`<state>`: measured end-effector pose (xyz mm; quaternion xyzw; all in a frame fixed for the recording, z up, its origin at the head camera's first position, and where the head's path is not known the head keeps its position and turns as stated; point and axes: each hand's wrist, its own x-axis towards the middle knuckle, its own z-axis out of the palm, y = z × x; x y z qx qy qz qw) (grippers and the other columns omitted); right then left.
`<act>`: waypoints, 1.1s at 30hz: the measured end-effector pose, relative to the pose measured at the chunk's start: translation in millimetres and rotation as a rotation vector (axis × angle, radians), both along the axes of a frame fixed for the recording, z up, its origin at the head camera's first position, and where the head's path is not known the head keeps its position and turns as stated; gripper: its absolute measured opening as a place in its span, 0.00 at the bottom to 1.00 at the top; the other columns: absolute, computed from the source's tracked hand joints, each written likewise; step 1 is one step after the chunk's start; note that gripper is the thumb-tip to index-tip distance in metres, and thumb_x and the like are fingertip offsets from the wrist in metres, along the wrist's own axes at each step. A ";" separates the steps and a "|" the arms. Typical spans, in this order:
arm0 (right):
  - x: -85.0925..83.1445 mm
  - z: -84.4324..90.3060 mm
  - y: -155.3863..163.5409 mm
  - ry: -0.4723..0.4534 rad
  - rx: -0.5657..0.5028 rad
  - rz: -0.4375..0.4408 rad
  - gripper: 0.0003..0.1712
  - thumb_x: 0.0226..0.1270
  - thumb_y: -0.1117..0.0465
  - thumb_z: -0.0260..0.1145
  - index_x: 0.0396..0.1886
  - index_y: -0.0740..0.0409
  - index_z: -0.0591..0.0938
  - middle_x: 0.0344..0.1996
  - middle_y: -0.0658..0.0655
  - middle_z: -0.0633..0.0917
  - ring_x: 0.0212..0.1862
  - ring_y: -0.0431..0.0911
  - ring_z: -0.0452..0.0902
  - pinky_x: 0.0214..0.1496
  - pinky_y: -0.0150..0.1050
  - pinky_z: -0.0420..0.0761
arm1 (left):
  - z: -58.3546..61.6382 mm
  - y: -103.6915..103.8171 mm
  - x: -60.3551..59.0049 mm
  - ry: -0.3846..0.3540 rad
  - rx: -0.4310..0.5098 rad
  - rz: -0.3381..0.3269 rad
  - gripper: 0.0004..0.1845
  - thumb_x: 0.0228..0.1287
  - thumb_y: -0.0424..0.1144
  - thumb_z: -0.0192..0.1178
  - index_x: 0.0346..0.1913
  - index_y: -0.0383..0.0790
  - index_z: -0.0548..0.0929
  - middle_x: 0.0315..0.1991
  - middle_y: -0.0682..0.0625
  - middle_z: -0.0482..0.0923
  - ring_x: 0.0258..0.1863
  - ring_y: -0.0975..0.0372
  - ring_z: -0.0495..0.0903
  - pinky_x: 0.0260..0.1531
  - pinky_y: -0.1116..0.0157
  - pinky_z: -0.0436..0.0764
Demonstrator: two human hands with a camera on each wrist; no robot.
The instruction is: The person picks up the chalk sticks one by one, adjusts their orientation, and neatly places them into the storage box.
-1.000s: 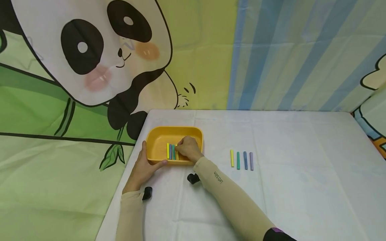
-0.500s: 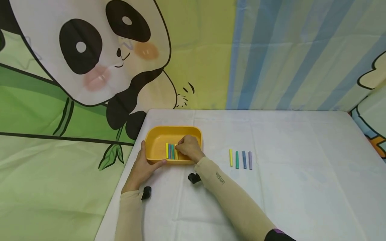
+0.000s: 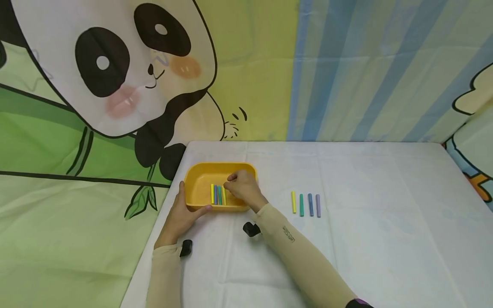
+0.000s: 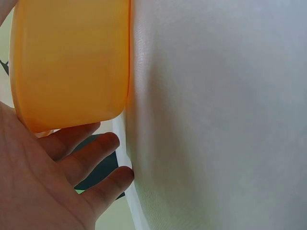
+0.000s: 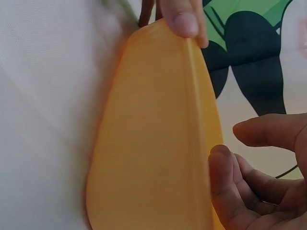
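A yellow tray (image 3: pixel 200 182) sits near the table's left edge. It holds several coloured sticks (image 3: pixel 217 195) side by side: yellow, blue, green and another yellow. My left hand (image 3: pixel 184 214) grips the tray's near left corner, its thumb (image 5: pixel 184 21) over the rim and its fingers (image 4: pixel 91 148) beside the tray's wall (image 4: pixel 72 62). My right hand (image 3: pixel 240 187) hovers over the tray's right half beside the sticks. In the right wrist view its fingers (image 5: pixel 240 182) are loosely curled and nothing shows between them, close to the tray's rim (image 5: pixel 201 96).
A row of sticks lies on the white tablecloth right of the tray: yellow (image 3: pixel 293 202), green (image 3: pixel 301 205), blue (image 3: pixel 310 204) and purple (image 3: pixel 318 205). A panda and striped backdrop (image 3: pixel 346 64) stands behind the table. The table's left edge (image 3: pixel 154 231) runs beside my left arm.
My right hand has lifted a little and drawn back from the sticks in the tray. My left hand keeps its hold on the tray's corner.
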<state>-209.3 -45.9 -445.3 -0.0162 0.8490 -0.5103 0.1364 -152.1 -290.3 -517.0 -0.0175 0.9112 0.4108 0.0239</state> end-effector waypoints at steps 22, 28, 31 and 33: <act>17.4 17.6 55.8 0.146 0.047 -0.059 0.18 0.65 0.53 0.72 0.51 0.56 0.87 0.38 0.49 0.86 0.39 0.46 0.79 0.41 0.39 0.82 | 0.6 0.5 3.2 0.004 -0.004 0.006 0.74 0.49 0.68 0.74 0.80 0.58 0.24 0.82 0.40 0.38 0.79 0.45 0.45 0.73 0.40 0.51; 19.8 12.9 78.0 0.153 0.050 -0.101 0.20 0.65 0.52 0.71 0.53 0.56 0.86 0.39 0.50 0.86 0.38 0.45 0.80 0.37 0.39 0.81 | 1.2 1.1 2.8 0.007 0.000 0.008 0.75 0.48 0.68 0.74 0.80 0.58 0.23 0.81 0.39 0.39 0.79 0.45 0.46 0.73 0.40 0.51; 21.3 9.9 91.4 0.153 0.059 -0.130 0.20 0.64 0.52 0.70 0.53 0.54 0.86 0.40 0.50 0.86 0.34 0.45 0.81 0.35 0.38 0.81 | 1.3 1.5 2.2 0.009 0.002 0.006 0.75 0.48 0.68 0.74 0.80 0.59 0.23 0.81 0.39 0.39 0.79 0.46 0.46 0.74 0.40 0.51; 22.2 7.3 100.6 0.154 0.069 -0.151 0.19 0.64 0.52 0.70 0.53 0.53 0.86 0.40 0.51 0.86 0.33 0.45 0.81 0.34 0.38 0.81 | 1.5 1.8 1.7 0.011 0.002 0.006 0.75 0.48 0.68 0.74 0.80 0.59 0.24 0.81 0.39 0.39 0.79 0.46 0.46 0.74 0.41 0.51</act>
